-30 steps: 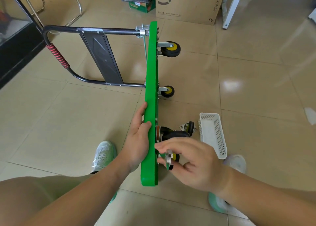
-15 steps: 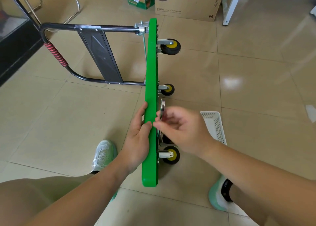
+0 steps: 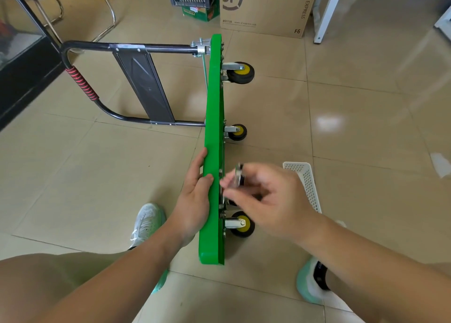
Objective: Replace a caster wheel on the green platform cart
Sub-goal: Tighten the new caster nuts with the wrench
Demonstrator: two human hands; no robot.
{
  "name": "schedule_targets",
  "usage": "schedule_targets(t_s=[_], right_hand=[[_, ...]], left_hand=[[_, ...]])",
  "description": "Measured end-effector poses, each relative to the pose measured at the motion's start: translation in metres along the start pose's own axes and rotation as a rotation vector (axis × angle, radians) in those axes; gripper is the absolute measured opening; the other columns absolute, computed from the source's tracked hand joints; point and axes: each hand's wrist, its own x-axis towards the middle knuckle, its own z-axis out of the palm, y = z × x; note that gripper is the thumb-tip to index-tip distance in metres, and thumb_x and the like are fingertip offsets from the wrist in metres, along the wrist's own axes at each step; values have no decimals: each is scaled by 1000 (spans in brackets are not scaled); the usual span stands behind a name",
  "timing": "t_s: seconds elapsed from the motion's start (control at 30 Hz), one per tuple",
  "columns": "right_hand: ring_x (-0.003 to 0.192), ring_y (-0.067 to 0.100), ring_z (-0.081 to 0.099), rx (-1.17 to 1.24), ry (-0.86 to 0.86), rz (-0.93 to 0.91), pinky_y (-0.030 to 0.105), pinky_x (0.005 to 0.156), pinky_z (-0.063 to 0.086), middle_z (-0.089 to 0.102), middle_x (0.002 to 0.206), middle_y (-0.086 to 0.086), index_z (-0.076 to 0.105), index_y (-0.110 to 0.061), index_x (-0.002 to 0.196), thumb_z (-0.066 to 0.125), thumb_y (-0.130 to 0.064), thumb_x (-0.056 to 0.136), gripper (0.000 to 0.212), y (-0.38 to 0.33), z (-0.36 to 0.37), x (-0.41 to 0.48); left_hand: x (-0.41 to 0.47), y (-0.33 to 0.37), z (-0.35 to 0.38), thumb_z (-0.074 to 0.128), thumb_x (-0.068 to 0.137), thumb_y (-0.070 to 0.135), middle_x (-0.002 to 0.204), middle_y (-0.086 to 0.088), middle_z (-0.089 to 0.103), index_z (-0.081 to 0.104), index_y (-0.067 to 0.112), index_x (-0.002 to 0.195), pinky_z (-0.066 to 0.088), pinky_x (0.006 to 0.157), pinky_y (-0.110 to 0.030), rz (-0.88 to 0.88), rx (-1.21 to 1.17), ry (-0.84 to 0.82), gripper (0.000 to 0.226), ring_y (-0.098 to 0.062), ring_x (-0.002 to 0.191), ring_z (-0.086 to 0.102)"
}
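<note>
The green platform cart [image 3: 213, 117] stands on its side edge on the tiled floor, underside facing right. Three yellow-hubbed caster wheels stick out to the right: a far one [image 3: 240, 72], a middle one [image 3: 236, 132] and a near one [image 3: 241, 224]. My left hand [image 3: 195, 195] grips the cart's upper edge, thumb on the rim. My right hand [image 3: 268, 200] pinches a loose caster [image 3: 238, 176] by its metal mounting plate, held close to the underside between the middle and near wheels. Its wheel is mostly hidden by my fingers.
A white perforated plastic basket [image 3: 306, 183] lies on the floor right of my right hand. The cart's black folding handle [image 3: 122, 47] lies flat to the left. A cardboard box [image 3: 266, 7], a crate and a white table leg [image 3: 327, 12] stand at the back. My shoes flank the cart.
My right hand lifted the loose caster from near the cart's front end up to the underside beside my left hand, uncovering the near mounted wheel. The left hand stayed put.
</note>
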Motion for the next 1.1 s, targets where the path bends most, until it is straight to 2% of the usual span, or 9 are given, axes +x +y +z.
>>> schedule_targets(t_s=[0.07, 0.13, 0.27, 0.4, 0.6, 0.73, 0.83, 0.97, 1.1], right_hand=[[93, 17, 75, -155, -33, -180, 35, 82, 62, 75, 102, 10, 75, 1, 102, 81, -3, 82, 22, -1, 0, -16], [99, 18, 74, -265, -82, -329, 30, 89, 59, 76, 104, 11, 74, 2, 100, 80, 4, 81, 20, 3, 3, -27], [105, 20, 73, -298, -134, -391, 34, 91, 58, 76, 107, 13, 75, 4, 98, 76, 8, 81, 18, 14, 8, -38], [111, 20, 71, -341, -209, -462, 36, 95, 57, 75, 110, 14, 75, 4, 100, 77, 5, 84, 16, 19, 15, -41], [99, 24, 72, -327, -192, -478, 32, 90, 57, 75, 102, 14, 73, 4, 98, 78, 6, 82, 17, 22, 17, -21], [92, 26, 73, -305, -145, -502, 35, 79, 58, 75, 97, 14, 73, 4, 94, 81, 5, 79, 18, 26, 18, -22], [88, 26, 73, -290, -93, -502, 35, 77, 59, 75, 95, 15, 74, 5, 91, 77, -3, 84, 11, 28, 20, -22], [87, 20, 72, -252, -39, -413, 29, 80, 59, 75, 92, 12, 73, 5, 87, 69, -1, 87, 7, 24, 28, -29], [76, 17, 75, -154, 80, -211, 34, 66, 61, 75, 88, 7, 74, 2, 90, 66, -15, 95, 20, 20, 31, -25]], left_hand=[[1, -1, 0, 38, 106, 19, 120, 40, 61, 36, 57, 144, 46, 86, -8, -1, -15, -6, 53, 8, 108, 60], [0, -1, 0, 40, 99, 32, 136, 22, 59, 36, 62, 141, 50, 100, -28, -10, -44, -19, 52, -12, 115, 62], [-1, 0, 0, 40, 89, 39, 136, 9, 62, 38, 66, 136, 48, 106, -50, -17, -68, -23, 54, -29, 116, 62], [-1, -1, 0, 40, 89, 40, 130, 16, 64, 39, 67, 135, 48, 106, -48, -19, -64, -10, 54, -23, 114, 64], [0, -4, -2, 40, 94, 35, 147, 10, 54, 34, 57, 146, 45, 111, -49, -8, -74, -52, 57, -18, 125, 59], [1, -4, -2, 35, 110, 16, 144, 1, 57, 35, 56, 143, 44, 110, -55, -3, -95, -54, 52, -30, 123, 59], [2, -6, -2, 34, 111, 14, 147, 1, 54, 31, 52, 148, 44, 109, -53, -1, -66, -64, 53, -32, 122, 58], [3, -8, -3, 34, 111, 12, 145, -1, 54, 29, 43, 155, 43, 110, -51, -4, -87, -75, 54, -37, 124, 53], [3, -7, -4, 34, 111, 14, 149, 0, 47, 27, 44, 156, 47, 108, -40, 18, -46, -95, 55, -31, 123, 54]])
